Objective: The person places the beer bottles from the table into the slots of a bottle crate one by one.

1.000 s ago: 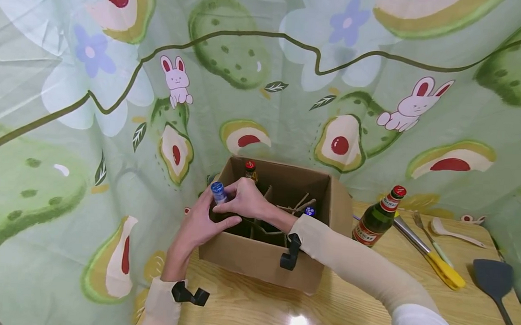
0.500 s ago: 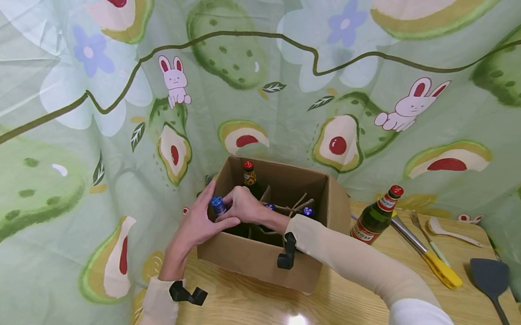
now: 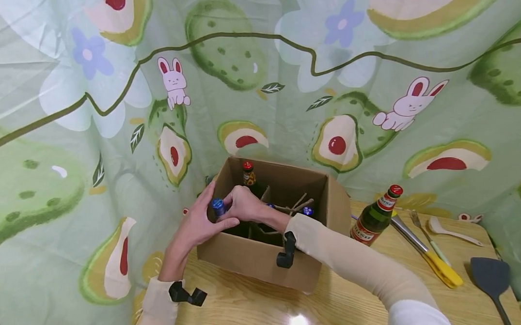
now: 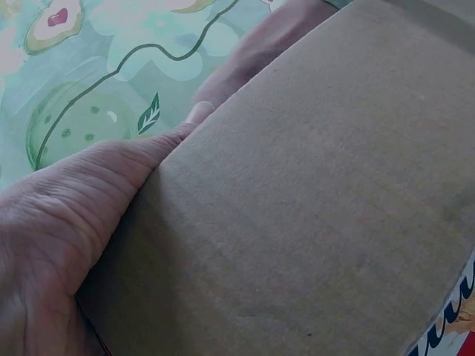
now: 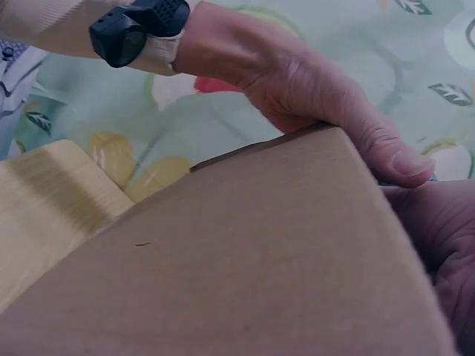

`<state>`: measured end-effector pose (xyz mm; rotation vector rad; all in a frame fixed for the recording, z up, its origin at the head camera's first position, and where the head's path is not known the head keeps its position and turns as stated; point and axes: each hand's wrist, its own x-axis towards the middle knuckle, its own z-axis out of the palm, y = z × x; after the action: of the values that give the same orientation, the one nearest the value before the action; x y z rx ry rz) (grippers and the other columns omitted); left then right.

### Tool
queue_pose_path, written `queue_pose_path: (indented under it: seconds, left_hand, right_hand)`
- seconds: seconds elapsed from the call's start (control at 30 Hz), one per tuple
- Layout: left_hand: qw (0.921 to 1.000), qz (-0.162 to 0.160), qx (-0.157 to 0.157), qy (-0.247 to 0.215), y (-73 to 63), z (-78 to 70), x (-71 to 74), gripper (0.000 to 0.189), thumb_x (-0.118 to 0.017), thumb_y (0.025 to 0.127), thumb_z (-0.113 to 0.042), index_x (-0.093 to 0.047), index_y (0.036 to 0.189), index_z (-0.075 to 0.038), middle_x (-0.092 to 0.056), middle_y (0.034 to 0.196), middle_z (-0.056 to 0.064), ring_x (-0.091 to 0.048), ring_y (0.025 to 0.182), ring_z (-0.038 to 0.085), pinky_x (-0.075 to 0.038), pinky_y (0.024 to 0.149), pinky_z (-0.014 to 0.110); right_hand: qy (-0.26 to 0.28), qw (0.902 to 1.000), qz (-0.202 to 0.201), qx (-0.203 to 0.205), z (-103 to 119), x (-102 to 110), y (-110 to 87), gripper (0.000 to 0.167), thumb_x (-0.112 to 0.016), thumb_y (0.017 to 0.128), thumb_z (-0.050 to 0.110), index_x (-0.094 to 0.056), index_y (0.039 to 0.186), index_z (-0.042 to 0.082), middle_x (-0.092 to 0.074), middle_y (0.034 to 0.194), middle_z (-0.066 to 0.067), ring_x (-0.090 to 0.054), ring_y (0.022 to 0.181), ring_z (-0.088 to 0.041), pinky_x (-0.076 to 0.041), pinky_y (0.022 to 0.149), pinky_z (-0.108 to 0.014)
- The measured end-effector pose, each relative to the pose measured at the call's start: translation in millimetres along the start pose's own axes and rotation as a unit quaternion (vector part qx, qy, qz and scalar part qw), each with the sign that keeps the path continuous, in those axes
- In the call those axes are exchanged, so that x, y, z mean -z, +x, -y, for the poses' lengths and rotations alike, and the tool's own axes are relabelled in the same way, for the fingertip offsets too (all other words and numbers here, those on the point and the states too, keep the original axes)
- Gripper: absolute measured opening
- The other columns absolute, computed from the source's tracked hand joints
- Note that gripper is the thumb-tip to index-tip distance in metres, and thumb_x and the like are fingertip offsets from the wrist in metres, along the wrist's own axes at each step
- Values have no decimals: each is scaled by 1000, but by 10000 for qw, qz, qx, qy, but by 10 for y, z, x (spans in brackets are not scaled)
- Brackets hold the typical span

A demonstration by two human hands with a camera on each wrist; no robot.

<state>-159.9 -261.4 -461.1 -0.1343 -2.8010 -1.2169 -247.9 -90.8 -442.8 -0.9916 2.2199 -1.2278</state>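
My right hand [image 3: 246, 203] pinches the neck of a blue-capped bottle [image 3: 218, 207] in the front left compartment of a cardboard box [image 3: 260, 263]; only the bottle's top shows. At the box's left front corner is my left hand [image 3: 195, 223], its thumb hooked over the front edge and its fingers along the left wall. In the right wrist view, the left thumb [image 5: 408, 162] lies over the box rim beside my right hand [image 5: 454, 233]. The box's front wall [image 4: 312, 193] fills most of the left wrist view.
A red-capped bottle [image 3: 248, 173] stands at the box's back left. Another blue cap [image 3: 308, 211] shows among the dividers. Right of the box are a red-capped green bottle [image 3: 376, 216], yellow-handled tongs [image 3: 427, 250], a fork [image 3: 429, 237], a pale spoon [image 3: 454, 233] and a dark spatula [image 3: 491, 279].
The blue-capped bottle has sunk lower into the box, with my right hand moving down along with it. My left hand has stayed at the corner. Over the last half second little differs.
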Motion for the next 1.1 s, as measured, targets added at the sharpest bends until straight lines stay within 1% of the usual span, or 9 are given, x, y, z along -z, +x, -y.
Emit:
queue_pose_path:
  seconds: [0.2,0.33,0.5,0.6,0.67,0.73,0.83,0.97,1.1]
  left_hand:
    - [10000,-11,-53,-12,11,2,-33,118,-82,80,-62,-15,170,-24,-19,174,5,-28,156,38,-35,115,67]
    - [10000,36,27,17,4,-17,-40,119,-82,80,-62,-15,170,-23,-17,175,4,-26,157,38,-34,116,67]
    - [10000,19,-27,39,21,-30,-27,119,-83,80,-61,-14,170,-23,-18,175,4,-27,156,39,-36,115,66]
    - [10000,47,-57,8,41,-40,-34,120,-83,80,-61,-13,170,-25,-18,175,4,-28,156,38,-37,115,66]
    - [10000,76,11,3,42,-55,-40,121,-83,80,-62,-12,170,-24,-16,175,3,-25,157,38,-35,116,66]
    - [9999,89,120,12,40,-64,-44,123,-83,79,-63,-11,170,-23,-14,175,2,-22,158,37,-32,118,66]
    - [9996,122,242,0,32,-62,-45,123,-82,79,-65,-10,170,-23,-13,175,2,-19,159,36,-29,119,67]
    - [9994,113,308,61,17,-34,-39,123,-82,80,-65,-10,170,-23,-13,175,3,-19,159,35,-27,120,67]
    - [9993,79,363,65,-8,-14,-32,122,-83,80,-63,-11,170,-24,-14,175,4,-18,160,35,-22,121,69]
  right_hand:
    - [-299,9985,381,-245,30,87,-29,5,-89,82,8,-84,84,5,-72,64,4,-52,48,-9,-41,48,-21]
    - [-535,9955,624,-473,57,136,-39,7,-89,82,6,-83,86,5,-70,65,3,-55,52,-10,-45,51,-21]
    - [-555,9935,914,-388,84,212,-24,14,-89,82,5,-82,93,2,-69,69,2,-54,55,-10,-46,53,-21]
    - [-377,9915,1212,-288,104,297,-72,24,-88,83,4,-80,104,-2,-74,82,-2,-61,65,-10,-54,63,-21]
    - [-203,9898,1394,-221,120,366,-134,31,-88,83,3,-78,112,-4,-76,93,-6,-69,78,-11,-59,73,-23]
    - [-4,9893,1450,-170,129,448,-217,39,-87,84,3,-74,121,-5,-78,103,-9,-74,91,-15,-61,82,-25]
    - [219,9927,1183,-39,147,610,-379,47,-86,86,7,-71,129,-4,-76,119,-13,-74,109,-23,-60,90,-28]
    - [443,9980,351,276,161,828,-628,50,-83,91,14,-67,137,0,-70,134,-14,-68,123,-26,-56,101,-33]
    - [647,9948,-481,619,113,1005,-902,54,-79,95,19,-63,144,7,-64,144,-10,-62,132,-22,-49,111,-39]
